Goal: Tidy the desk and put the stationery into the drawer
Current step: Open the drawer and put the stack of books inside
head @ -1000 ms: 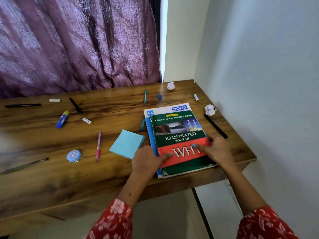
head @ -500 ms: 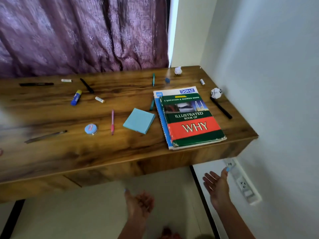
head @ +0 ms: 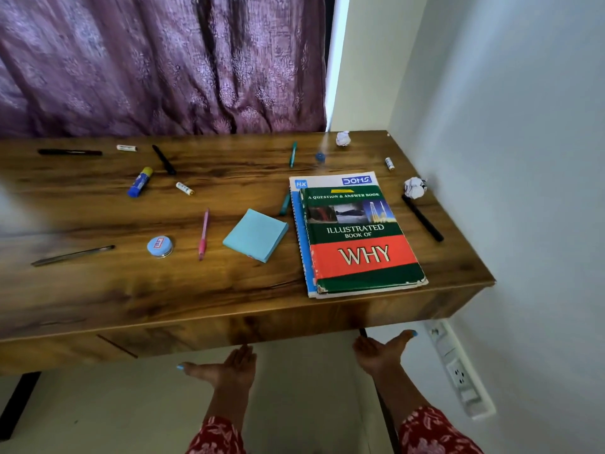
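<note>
My left hand point(head: 229, 367) and my right hand point(head: 381, 350) are palm up under the lower edge of the desk's drawer front point(head: 268, 326), fingertips hidden beneath it, holding nothing. On the wooden desk point(head: 163, 290) lies a green and red book point(head: 360, 240) stacked on a spiral notebook point(head: 330, 180). Beside them lie a blue sticky-note pad point(head: 255, 234), a pink pen point(head: 203, 234), a round blue tin point(head: 159, 246), a glue stick point(head: 140, 181), teal pens point(head: 293, 154), black pens point(head: 422, 217) and small erasers point(head: 185, 188).
Two crumpled paper balls point(head: 414, 187) lie near the right wall and back corner. A purple curtain point(head: 157, 60) hangs behind the desk. A white power strip point(head: 458, 368) is fixed low on the right wall. A metal tool point(head: 72, 255) lies at the desk's left.
Both hands left the book, dropped below the desk, then rose palm up to the underside of the drawer front. The book and notebook stay on the desk.
</note>
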